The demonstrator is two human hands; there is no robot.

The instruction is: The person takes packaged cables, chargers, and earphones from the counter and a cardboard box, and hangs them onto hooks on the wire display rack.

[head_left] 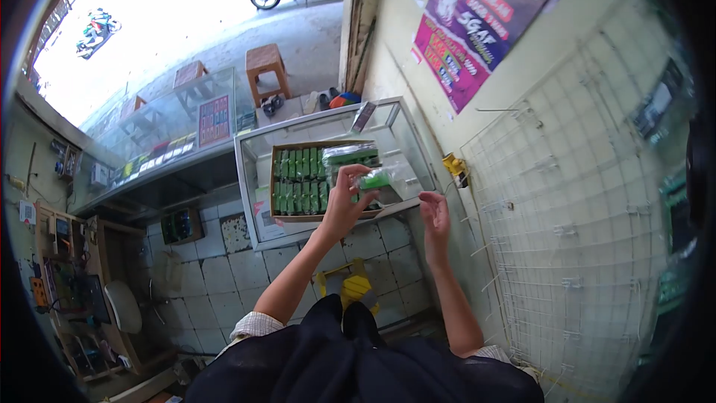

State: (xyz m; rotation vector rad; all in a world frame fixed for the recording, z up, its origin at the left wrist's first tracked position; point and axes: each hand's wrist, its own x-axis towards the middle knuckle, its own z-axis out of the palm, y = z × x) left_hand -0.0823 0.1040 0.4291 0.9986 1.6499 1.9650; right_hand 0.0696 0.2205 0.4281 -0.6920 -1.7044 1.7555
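Observation:
My left hand (344, 200) pinches a small green packet in clear plastic (376, 180) between thumb and fingers, over the right part of a cardboard box (306, 218). Rows of similar green packets (300, 164) fill the box's left side, and more lie flat at its back right. To the right, my right hand (435, 222) is raised with its fingers apart and nothing in them. The box rests on a glass display case (261, 234) with a metal frame.
A wire rack (567, 201) covers the right wall, below a purple poster (477, 15). Another glass counter (164, 134) extends to the left. A yellow stool (356, 287) stands on the tiled floor close to me. Beyond the case is a brown stool (266, 63).

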